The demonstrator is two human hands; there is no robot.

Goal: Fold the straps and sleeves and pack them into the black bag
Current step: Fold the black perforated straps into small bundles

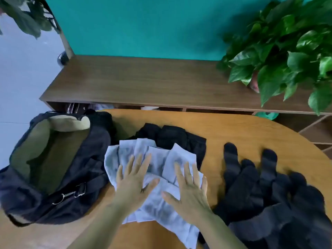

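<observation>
A stack of light grey-blue sleeves (156, 155) lies fanned out on the round wooden table (233, 130). My left hand (134, 178) and my right hand (188, 187) press flat on it, fingers straight and spread. Folded black pieces (172, 135) sit just behind the stack. A heap of black straps and sleeves (265, 194) lies to the right. The black bag (53, 168) stands open at the left with its beige lining showing; nothing is visible inside it.
A long brown wooden shelf unit (143, 83) runs behind the table against a teal wall. A leafy green plant (291, 51) stands on its right end. The bag's metal buckle and strap (71, 193) face the table's front.
</observation>
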